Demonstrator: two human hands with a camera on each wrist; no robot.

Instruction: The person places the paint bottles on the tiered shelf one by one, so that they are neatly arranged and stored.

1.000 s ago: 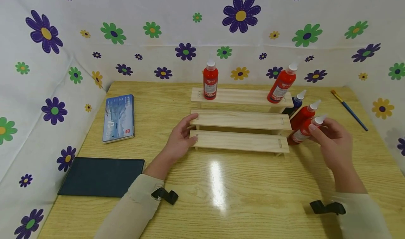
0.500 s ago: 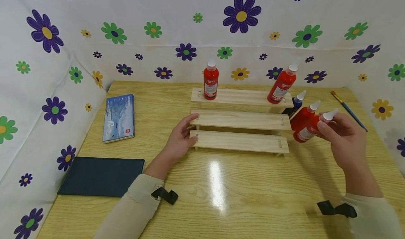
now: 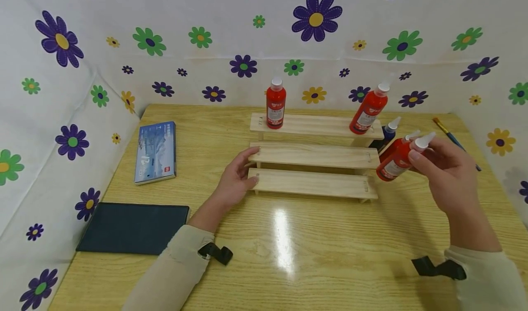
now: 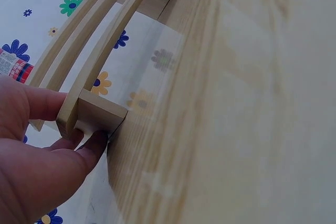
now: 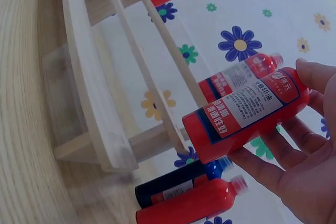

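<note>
My right hand (image 3: 453, 178) holds a red squeeze bottle (image 3: 395, 163) with a white nozzle cap, tilted, off the right end of a three-tier wooden step rack (image 3: 313, 156). The right wrist view shows thumb and fingers around the upper part of this bottle (image 5: 247, 114). My left hand (image 3: 234, 182) grips the rack's left end, thumb at the lowest tier and fingers at the middle one. On the top tier stand two more red bottles, one at the left (image 3: 275, 107) and one at the right (image 3: 368, 111).
Right of the rack, a dark blue bottle (image 5: 178, 181) and another red bottle (image 5: 184, 203) stand on the table, partly covered in the head view. A paintbrush (image 3: 453, 139) lies at the far right. Left are a blue box (image 3: 155, 153) and a dark flat pad (image 3: 134, 228).
My right hand has lifted the red bottle from beside the rack's lower end and moved it right, then back slightly left. The left hand stays on the rack.
</note>
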